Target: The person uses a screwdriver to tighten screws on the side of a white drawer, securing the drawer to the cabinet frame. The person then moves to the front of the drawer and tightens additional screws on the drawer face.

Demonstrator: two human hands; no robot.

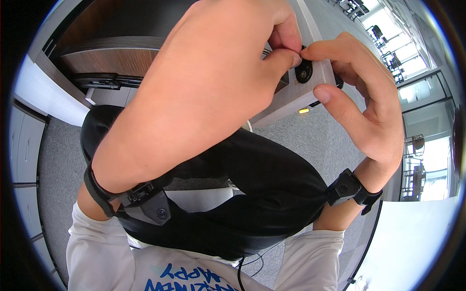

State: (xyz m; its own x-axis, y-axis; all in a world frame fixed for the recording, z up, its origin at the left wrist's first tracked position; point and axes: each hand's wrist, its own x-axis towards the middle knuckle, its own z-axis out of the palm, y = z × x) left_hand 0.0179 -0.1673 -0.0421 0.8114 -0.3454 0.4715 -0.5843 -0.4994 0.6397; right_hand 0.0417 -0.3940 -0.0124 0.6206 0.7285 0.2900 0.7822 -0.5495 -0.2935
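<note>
Both hands pinch a small black disc (pixel 304 72) on a pale board (pixel 310 92): left hand (pixel 213 92) from above, right hand (pixel 369 106) beside it.

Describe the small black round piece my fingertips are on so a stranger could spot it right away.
Start at the pale grey block held up above the dark trousers, between the left hand and right hand. On its near face sits the round black part, pinched by both hands. It is the only dark disc on that light surface.
</note>
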